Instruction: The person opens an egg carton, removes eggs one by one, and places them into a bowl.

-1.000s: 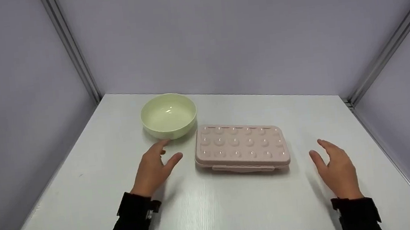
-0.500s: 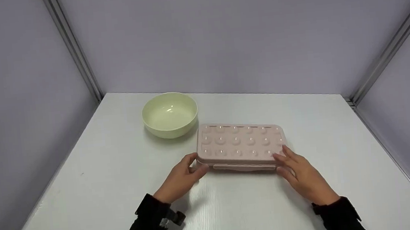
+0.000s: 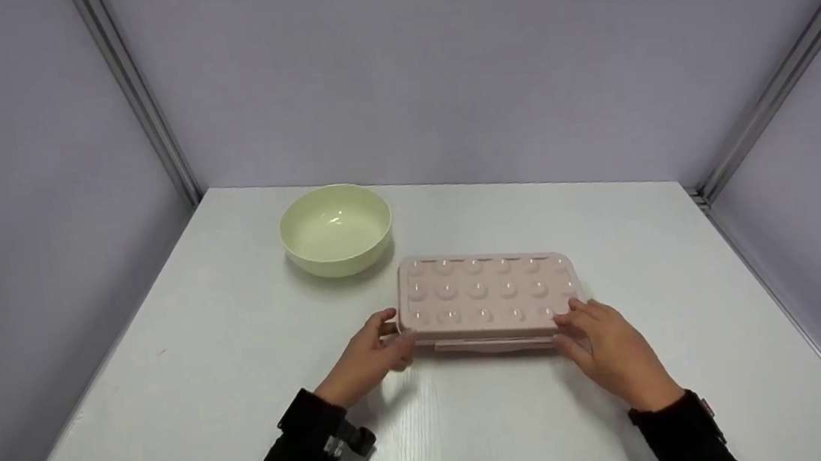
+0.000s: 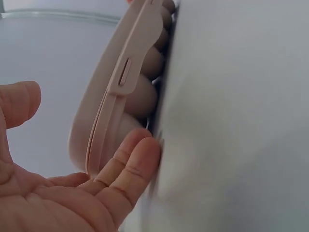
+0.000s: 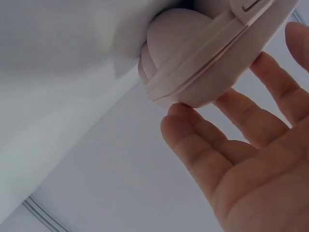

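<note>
A pale pink plastic egg box (image 3: 492,294), its lid down and dotted with rounded bumps, lies on the white table with its front latch (image 3: 495,344) facing me. My left hand (image 3: 363,359) is at its near left corner. In the left wrist view, straight fingers (image 4: 141,159) touch the end of the box low down near the table, with the thumb (image 4: 21,102) held away. At the right end, the fingertips of my right hand (image 3: 618,353) touch the lid. The right wrist view shows those fingers (image 5: 193,140) extended along the box's end, thumb apart.
A light green bowl (image 3: 336,230) stands behind and left of the egg box. Grey panels (image 3: 395,74) wall in the table (image 3: 203,341) at the back and on both sides, with metal posts at the corners.
Both hands have come inward from either side to the ends of the egg box. Over the last half second the box has shifted slightly towards me and to the right; the bowl stays put.
</note>
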`<control>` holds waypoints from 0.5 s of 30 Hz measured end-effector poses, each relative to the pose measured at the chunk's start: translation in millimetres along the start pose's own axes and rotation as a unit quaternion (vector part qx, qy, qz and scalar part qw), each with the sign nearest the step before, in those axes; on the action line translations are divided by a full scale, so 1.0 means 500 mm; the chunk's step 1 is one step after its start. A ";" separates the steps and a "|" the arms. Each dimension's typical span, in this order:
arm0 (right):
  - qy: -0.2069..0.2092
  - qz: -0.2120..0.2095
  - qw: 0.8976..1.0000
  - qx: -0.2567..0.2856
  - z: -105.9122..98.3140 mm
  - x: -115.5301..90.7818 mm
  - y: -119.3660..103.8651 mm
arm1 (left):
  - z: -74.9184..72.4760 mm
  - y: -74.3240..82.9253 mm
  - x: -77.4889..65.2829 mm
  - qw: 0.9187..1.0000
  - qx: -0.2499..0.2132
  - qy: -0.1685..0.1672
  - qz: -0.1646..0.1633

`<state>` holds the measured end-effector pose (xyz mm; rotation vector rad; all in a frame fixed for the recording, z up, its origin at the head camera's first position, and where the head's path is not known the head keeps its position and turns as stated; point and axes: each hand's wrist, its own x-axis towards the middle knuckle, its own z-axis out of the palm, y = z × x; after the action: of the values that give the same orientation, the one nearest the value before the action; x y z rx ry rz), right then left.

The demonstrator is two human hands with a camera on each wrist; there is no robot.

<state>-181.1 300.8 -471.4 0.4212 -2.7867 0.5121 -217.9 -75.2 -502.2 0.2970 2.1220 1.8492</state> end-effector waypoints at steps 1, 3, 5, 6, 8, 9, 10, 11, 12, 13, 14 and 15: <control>0.020 -0.011 1.000 -0.012 0.003 -0.001 -0.004 | 0.004 -0.001 -0.002 1.000 0.004 0.005 -0.003; 0.059 -0.044 0.997 -0.034 0.014 -0.003 -0.015 | 0.012 -0.004 -0.004 1.000 0.015 0.015 -0.007; 0.092 -0.085 0.991 -0.055 0.027 -0.006 -0.029 | 0.019 -0.007 -0.005 0.999 0.026 0.023 -0.009; 0.102 -0.105 0.987 -0.066 0.033 -0.008 -0.037 | 0.023 -0.008 -0.005 0.999 0.034 0.027 -0.008; 0.110 -0.134 0.981 -0.090 0.044 -0.012 -0.055 | 0.027 -0.008 -0.005 0.998 0.044 0.033 -0.009; 0.112 -0.144 0.978 -0.104 0.049 -0.014 -0.064 | 0.028 -0.007 -0.007 0.998 0.047 0.034 -0.010; 0.111 -0.150 0.975 -0.120 0.054 -0.016 -0.073 | 0.028 -0.006 -0.009 0.998 0.051 0.037 -0.011; 0.107 -0.152 0.973 -0.135 0.058 -0.018 -0.082 | 0.028 -0.005 -0.011 0.998 0.053 0.037 -0.014; 0.105 -0.153 0.971 -0.150 0.063 -0.019 -0.090 | 0.028 -0.004 -0.014 0.998 0.055 0.036 -0.016; 0.104 -0.153 0.969 -0.166 0.067 -0.020 -0.098 | 0.028 -0.004 -0.016 0.998 0.054 0.034 -0.018; 0.103 -0.153 0.966 -0.182 0.071 -0.021 -0.106 | 0.029 -0.003 -0.017 0.998 0.055 0.032 -0.019; 0.102 -0.151 0.963 -0.199 0.075 -0.021 -0.115 | 0.029 -0.002 -0.018 0.998 0.055 0.030 -0.020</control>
<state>-160.6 237.7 -491.2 0.6422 -2.4758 -0.0733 -204.3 -65.1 -504.0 0.2251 2.2578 1.7433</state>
